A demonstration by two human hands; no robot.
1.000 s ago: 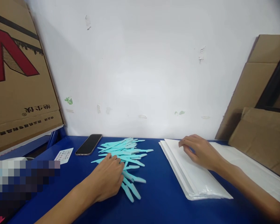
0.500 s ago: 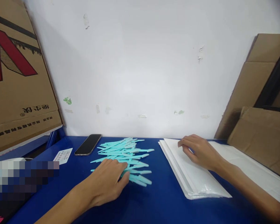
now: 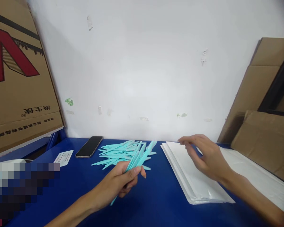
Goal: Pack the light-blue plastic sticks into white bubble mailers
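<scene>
White wall (image 3: 142,63) fills the back, tape scraps and marks dotted on it. Blue counter (image 3: 156,195) runs along its foot. Big printed cardboard box (image 3: 21,94) at left, lettering upside down, red-and-black graphic. More brown cardboard (image 3: 265,132) at right, dark frame (image 3: 276,82) leaning across it. White packaging (image 3: 246,167) lies in front of that, partly behind the forearm. Stack of white envelopes (image 3: 194,179) on the right half of the counter, edges slightly fanned on its left side.

Hands well apart. Right hand (image 3: 205,156) is over the far part of the envelope stack, fingers bent, gap between thumb and forefinger, nothing seen in it; contact with the stack can't be told. Left hand (image 3: 129,178) is clamped on a bunch of turquoise sticks (image 3: 139,157), thumb across them, upper ends fanned up and to the right, one thin end poking out below the fist. Pile of turquoise sticks (image 3: 113,154) lies loose on the counter just behind that hand, mostly crosswise, overlapping. Dark phone (image 3: 89,147) left of the pile. White printed card (image 3: 64,157) nearer the left edge.
</scene>
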